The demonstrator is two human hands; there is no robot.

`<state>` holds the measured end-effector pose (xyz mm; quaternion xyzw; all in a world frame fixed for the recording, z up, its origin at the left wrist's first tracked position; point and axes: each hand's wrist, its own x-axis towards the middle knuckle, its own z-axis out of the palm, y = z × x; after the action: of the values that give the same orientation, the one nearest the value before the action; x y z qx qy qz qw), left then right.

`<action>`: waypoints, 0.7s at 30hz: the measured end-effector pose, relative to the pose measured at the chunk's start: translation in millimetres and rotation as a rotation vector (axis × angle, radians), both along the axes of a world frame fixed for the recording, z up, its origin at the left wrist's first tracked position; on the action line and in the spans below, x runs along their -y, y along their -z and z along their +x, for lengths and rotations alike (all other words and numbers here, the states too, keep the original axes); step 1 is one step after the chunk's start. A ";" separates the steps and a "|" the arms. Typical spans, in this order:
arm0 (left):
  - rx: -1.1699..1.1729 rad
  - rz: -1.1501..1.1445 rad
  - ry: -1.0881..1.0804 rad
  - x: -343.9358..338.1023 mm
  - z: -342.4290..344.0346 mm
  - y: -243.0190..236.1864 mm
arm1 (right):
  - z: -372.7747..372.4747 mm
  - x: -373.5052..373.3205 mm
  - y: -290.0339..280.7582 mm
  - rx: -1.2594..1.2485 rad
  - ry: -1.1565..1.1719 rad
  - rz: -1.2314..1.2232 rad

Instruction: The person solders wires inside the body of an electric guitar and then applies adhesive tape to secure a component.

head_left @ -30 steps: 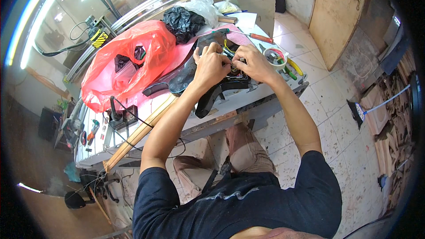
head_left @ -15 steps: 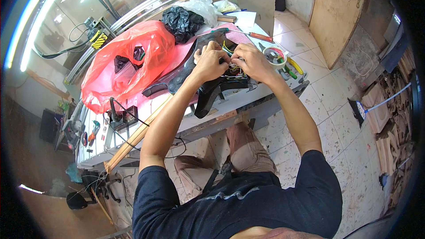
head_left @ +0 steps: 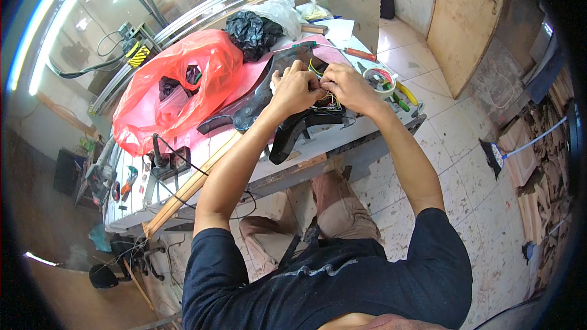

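Note:
A black plastic housing (head_left: 282, 145) with several thin coloured wires (head_left: 331, 103) lies at the near edge of the white table. Over those wires my two hands meet, fingertips almost touching. My left hand (head_left: 296, 90) is closed in a pinch, and so is my right hand (head_left: 347, 87). Thin wires run at the fingertips of both; the exact bit between the fingers is mostly hidden. Close beside my right hand sits a white ring-shaped roll (head_left: 395, 84) with coloured strands inside it. Yellow-and-green-handled pliers (head_left: 406, 93) lie just right of the roll.
A red plastic bag (head_left: 202, 52) and a black bag (head_left: 252, 33) spread over the table's left and back. Beyond my hands lies a screwdriver (head_left: 361, 54) with a red handle. A power strip (head_left: 174, 160) and its black cable sit left of a wooden strip (head_left: 183, 189).
Both hands stay over the wires with only small finger shifts. My right hand's fingers have moved slightly. The housing and the things around it look unmoved.

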<state>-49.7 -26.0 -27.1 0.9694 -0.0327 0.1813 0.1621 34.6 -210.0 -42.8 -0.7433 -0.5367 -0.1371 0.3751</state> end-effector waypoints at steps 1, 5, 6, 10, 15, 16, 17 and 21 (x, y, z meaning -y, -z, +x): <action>0.000 0.000 0.001 1.1 -0.7 0.1 | 0.2 0.2 0.2 0.000 0.001 0.000; 0.028 0.003 0.043 2.4 -5.3 -1.0 | 0.9 0.0 1.4 -0.005 0.006 0.012; 0.026 -0.014 0.059 1.7 -6.2 -1.9 | 1.2 -0.1 1.8 -0.012 0.019 0.027; -0.015 0.024 0.067 -0.6 -9.2 -3.5 | -0.6 -0.3 1.4 -0.018 0.016 0.018; 0.022 0.069 -0.022 5.8 -5.9 -3.3 | 0.3 2.3 3.6 -0.035 0.021 0.017; 0.023 0.069 -0.023 1.9 -4.0 -2.3 | -0.4 1.7 3.3 -0.035 0.019 0.018; 0.006 0.029 -0.001 -3.4 -1.3 -2.6 | -1.0 1.2 3.0 -0.038 0.020 0.023; -0.032 -0.008 0.040 -7.4 4.6 -4.9 | -3.4 3.6 0.7 -0.026 0.037 0.019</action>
<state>-45.1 -18.6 -22.2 0.9707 -0.0486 0.1626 0.1702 31.2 -213.6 -43.5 -0.7512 -0.5168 -0.1394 0.3863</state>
